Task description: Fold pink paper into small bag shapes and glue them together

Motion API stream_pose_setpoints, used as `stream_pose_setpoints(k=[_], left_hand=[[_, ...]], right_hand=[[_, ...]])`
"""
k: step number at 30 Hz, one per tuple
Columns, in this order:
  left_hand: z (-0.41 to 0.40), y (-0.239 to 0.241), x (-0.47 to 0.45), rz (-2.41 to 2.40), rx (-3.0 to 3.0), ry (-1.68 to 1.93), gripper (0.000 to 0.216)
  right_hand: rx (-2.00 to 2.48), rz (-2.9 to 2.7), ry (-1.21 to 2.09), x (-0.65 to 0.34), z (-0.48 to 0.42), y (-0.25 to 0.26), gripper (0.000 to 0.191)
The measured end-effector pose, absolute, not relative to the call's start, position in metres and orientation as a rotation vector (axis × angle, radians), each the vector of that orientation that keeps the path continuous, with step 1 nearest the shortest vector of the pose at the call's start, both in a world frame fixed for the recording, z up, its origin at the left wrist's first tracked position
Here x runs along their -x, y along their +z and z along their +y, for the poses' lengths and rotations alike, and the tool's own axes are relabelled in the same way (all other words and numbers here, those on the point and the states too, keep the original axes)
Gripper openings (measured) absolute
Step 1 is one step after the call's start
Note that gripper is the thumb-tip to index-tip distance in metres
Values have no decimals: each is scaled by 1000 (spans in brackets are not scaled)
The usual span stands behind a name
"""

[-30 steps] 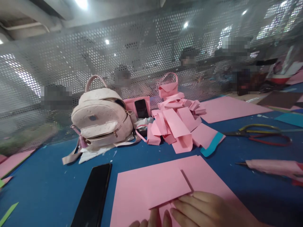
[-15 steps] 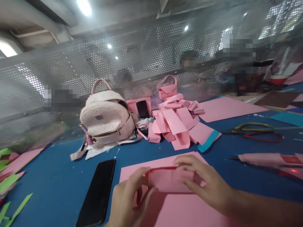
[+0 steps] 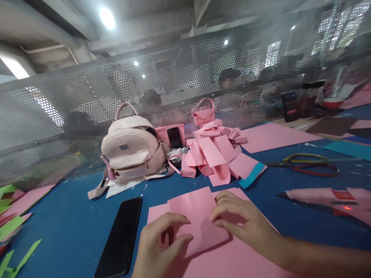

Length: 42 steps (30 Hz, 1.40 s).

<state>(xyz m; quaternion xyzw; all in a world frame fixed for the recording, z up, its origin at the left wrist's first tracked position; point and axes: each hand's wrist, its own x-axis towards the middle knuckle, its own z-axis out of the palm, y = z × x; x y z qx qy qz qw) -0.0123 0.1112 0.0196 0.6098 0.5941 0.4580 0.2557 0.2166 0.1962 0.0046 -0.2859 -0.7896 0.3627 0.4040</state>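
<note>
A creased piece of pink paper (image 3: 197,216) lies opened out on a larger pink sheet (image 3: 234,258). At its left edge is my left hand (image 3: 162,241), thumb and forefinger curved and well apart over the paper. My right hand (image 3: 243,224) is closed at the paper's right side, with thumb and forefinger pressed together on it. A black phone (image 3: 120,235) rests left of my left hand. To the right of my right hand are a pink hot glue gun (image 3: 321,196) with an orange-red light, and scissors (image 3: 301,164) with yellow and red handles.
Behind the sheet stand a pale pink backpack (image 3: 131,148) and a heap of folded pink paper pieces (image 3: 210,154). A perforated metal screen (image 3: 174,85) runs along the back of the blue table (image 3: 72,220). Green paper strips (image 3: 21,260) lie at left.
The pink paper, earlier folded over and held between both hands, now lies opened out. My left fingers have come off it and spread apart. The view has shifted slightly.
</note>
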Motion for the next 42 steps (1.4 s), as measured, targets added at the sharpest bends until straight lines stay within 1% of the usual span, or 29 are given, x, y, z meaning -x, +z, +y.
stream_pose_setpoints(k=[4,8,12,19,24,29,33,35,39,42], left_hand=[[110,20,12,1609,-1651,1260,12],[110,14,17,1567,-1807,1312,8],[115,8,25,1469,-2141,1373,23],[120,8,30,1405,-2333,1321,17],[121,10,28,1411,-2268,1354,28],[118,-1,28,1467,-2018,1321,15],[115,-5,26,1518,-1818,1303,11],[114,-3,25,1531,-1800,1280,12],[114,1,21,1536,-1993,1305,14],[113,3,15,1637,-1986,1272,16]], right_hand=[[673,-1985,911,-215,197,7,9],[706,-1957,946,-215,196,10,13],[625,-2028,853,-215,198,11,13],[524,-2155,679,-218,203,9,11],[518,-2188,677,-219,206,6,11],[602,-2095,883,-218,206,3,21],[695,-2039,1020,-216,205,8,29],[703,-2055,1021,-216,204,10,27],[561,-2151,887,-217,202,8,21],[597,-2149,890,-216,200,4,17]])
